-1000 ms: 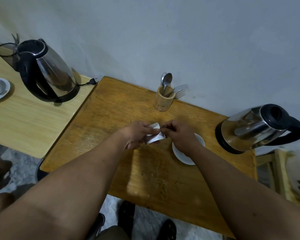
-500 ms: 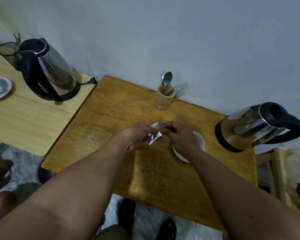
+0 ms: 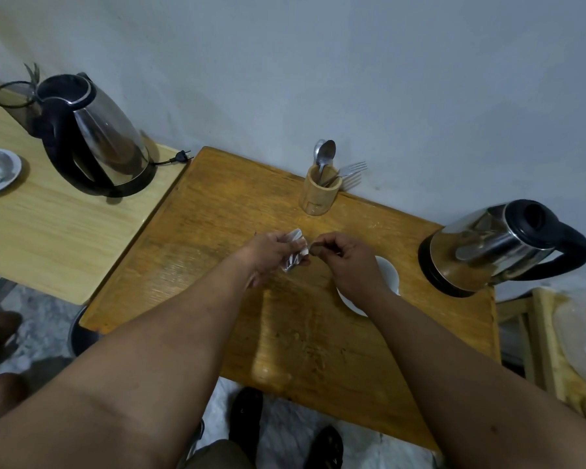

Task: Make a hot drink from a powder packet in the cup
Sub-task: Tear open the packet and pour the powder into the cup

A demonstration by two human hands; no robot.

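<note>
Now left hand [image 3: 274, 253] grips the packet [image 3: 295, 250] — right hand [image 3: 344, 257] pinched, perhaps on a torn strip.

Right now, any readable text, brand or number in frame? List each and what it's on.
None can be read.
Small silver foil packet, held in the left hand: dark markings, too blurred to read.
Steel kettle with black handle on the right: no legible label.
Steel kettle on the left table: no legible label.
Round wooden cutlery holder: no print seen.
</note>
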